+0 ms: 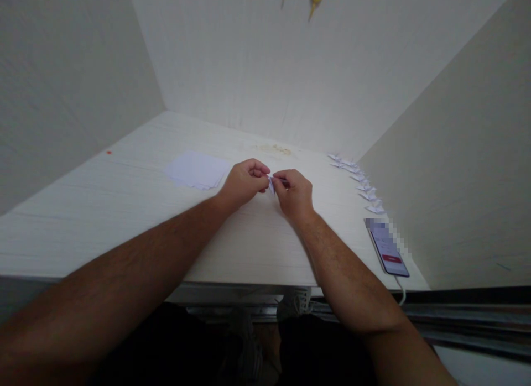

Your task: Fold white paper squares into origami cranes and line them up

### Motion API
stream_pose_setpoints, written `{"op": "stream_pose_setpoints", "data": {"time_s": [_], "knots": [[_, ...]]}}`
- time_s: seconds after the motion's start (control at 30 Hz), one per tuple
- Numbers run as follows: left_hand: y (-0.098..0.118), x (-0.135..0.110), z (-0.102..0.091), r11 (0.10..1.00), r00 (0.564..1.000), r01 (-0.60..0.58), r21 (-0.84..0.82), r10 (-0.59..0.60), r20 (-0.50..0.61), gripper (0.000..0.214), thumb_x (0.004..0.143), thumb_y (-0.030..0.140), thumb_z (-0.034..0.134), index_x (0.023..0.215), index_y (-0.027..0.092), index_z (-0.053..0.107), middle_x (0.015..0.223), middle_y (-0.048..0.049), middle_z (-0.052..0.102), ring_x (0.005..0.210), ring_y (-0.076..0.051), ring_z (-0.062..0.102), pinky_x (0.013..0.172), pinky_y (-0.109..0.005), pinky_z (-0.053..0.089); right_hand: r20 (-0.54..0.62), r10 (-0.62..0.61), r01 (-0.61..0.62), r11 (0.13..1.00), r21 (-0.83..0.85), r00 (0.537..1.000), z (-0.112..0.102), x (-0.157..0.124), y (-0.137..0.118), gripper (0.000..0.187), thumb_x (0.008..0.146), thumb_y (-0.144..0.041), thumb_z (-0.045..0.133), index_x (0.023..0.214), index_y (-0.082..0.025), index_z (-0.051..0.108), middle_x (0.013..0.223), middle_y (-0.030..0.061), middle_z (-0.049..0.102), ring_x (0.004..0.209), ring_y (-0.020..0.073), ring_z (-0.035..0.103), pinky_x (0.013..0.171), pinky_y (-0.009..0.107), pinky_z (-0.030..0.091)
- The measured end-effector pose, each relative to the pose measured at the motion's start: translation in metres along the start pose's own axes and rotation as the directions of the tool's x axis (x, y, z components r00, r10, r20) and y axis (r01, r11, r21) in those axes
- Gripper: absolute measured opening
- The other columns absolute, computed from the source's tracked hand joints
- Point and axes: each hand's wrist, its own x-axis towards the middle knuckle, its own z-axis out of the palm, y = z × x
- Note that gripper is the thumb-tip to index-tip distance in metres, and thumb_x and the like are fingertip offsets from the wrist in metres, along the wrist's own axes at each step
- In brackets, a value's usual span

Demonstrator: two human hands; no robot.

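While pinching folded paper (271, 186) with left grip (245, 182) and right grip (296, 194), holding it between both, equally near, slanting lengthwise downward.

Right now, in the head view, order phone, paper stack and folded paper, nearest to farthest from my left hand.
1. Folded paper: at the fingertips of your left hand.
2. Paper stack: left of that hand.
3. Phone: well to the right.
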Motion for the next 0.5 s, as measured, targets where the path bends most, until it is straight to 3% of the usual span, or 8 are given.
{"op": "stream_pose_setpoints", "data": {"time_s": [0.3,0.5], "knots": [[-0.0026,0.0019,0.0005,0.986,0.987,0.16,-0.039,-0.16,0.016,0.014,0.063,0.009,0.071,0.07,0.017,0.064,0.055,-0.002,0.065,0.051,-0.014,0.063,0.052,-0.028,0.054,0.042,0.046,-0.046,0.999,-0.006,0.998,-0.0021,0.0008,-0.0038,0.014,0.091,-0.026,0.056,0.088,-0.023,0.069,0.091,0.0052,0.07,0.084,0.0188,0.063,0.081,0.035,0.052],[-0.0018,0.002,0.0007,0.99,0.991,0.135,-0.027,-0.135,0.002,0.015,0.064,0.009,0.071,0.073,0.018,0.063,0.056,-0.0015,0.064,0.05,-0.014,0.061,0.052,-0.027,0.052,0.037,0.006,-0.006,1.0,0.009,0.999,-0.0024,0.0013,-0.0039,0.009,0.089,-0.024,0.061,0.085,-0.022,0.068,0.088,0.0052,0.07,0.084,0.0186,0.063,0.078,0.034,0.051]]}}
